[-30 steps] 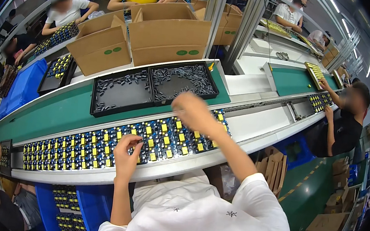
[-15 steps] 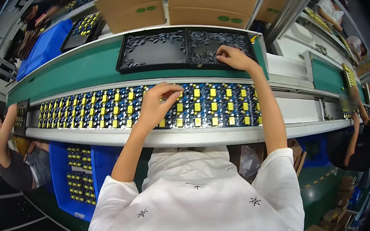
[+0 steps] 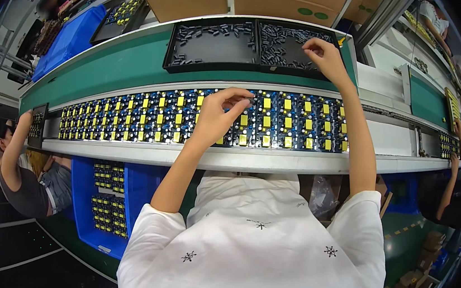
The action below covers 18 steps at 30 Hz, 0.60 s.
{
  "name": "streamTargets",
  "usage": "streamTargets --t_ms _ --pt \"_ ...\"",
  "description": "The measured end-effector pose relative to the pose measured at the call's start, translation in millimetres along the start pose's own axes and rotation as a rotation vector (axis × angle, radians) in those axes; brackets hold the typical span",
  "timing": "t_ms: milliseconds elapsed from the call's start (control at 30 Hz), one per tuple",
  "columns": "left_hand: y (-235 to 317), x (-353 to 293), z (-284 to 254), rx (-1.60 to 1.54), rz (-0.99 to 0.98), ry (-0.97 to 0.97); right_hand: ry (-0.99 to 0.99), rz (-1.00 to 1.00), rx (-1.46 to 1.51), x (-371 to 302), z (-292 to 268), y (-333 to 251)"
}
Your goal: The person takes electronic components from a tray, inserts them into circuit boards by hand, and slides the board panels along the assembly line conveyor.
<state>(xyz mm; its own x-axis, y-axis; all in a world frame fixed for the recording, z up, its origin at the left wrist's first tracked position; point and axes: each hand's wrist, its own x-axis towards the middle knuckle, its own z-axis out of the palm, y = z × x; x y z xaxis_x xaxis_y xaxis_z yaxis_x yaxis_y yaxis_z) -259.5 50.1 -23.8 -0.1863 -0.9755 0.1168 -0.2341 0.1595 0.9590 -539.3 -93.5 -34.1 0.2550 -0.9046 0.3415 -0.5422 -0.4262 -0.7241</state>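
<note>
My left hand [image 3: 216, 115] is over a long row of circuit boards [image 3: 152, 114], which carry yellow blocks and small blue and silver parts. Its thumb and forefinger come together in a pinch just above the boards; whatever is between the tips is too small to make out. Farther off, my right hand [image 3: 328, 60] hangs over the right compartment of a black tray [image 3: 254, 68]. Many small dark cylindrical parts [image 3: 274, 50] lie loose in there. The right fingers are curled together, and their tips hide anything they hold.
Cardboard boxes [image 3: 290, 1] stand behind the tray on the green bench top [image 3: 108, 75]. Below the white rail [image 3: 184, 155], a blue bin [image 3: 80, 207] holds more boards. A co-worker's arm [image 3: 15, 141] reaches the line at far left; another person [image 3: 450, 189] is at far right.
The whole view has shifted, so bench and tray appear higher and farther right. My right fingertips have moved slightly right over the tray; my left hand stays pinched above the boards.
</note>
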Motion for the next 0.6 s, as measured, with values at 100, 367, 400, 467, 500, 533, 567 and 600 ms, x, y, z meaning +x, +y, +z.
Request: streamTargets --t_ms 100,367,400,467,500,533,567,600 --pt "-3.3 1.3 2.1 -0.07 -0.02 0.001 -0.168 0.018 -0.08 -2.3 -3.2 -2.2" --pt "1.5 9.5 0.1 -0.222 -0.12 -0.01 -0.148 -0.007 0.162 -17.0 13.5 -15.4" --pt "0.6 9.1 -1.3 -0.227 -0.121 0.004 -0.152 -0.009 0.161 -20.6 16.0 -23.8" --pt "-0.7 7.4 -2.3 -0.236 -0.123 0.019 -0.183 0.056 0.329 -31.5 19.3 -44.1" --pt "-1.2 5.2 -1.9 -0.219 -0.116 0.022 -0.198 0.09 0.412 -37.1 18.8 -51.2" --pt "-1.5 2.6 -1.5 -0.203 -0.109 0.025 -0.202 0.092 0.411 -42.1 17.2 -55.1" --pt "-1.4 0.8 -1.4 -0.185 -0.102 0.025 -0.211 0.154 0.446 -46.8 15.3 -58.9" --pt "-0.7 -0.7 -1.0 -0.186 -0.103 0.025 -0.221 0.216 0.481 -51.0 14.0 -61.8"
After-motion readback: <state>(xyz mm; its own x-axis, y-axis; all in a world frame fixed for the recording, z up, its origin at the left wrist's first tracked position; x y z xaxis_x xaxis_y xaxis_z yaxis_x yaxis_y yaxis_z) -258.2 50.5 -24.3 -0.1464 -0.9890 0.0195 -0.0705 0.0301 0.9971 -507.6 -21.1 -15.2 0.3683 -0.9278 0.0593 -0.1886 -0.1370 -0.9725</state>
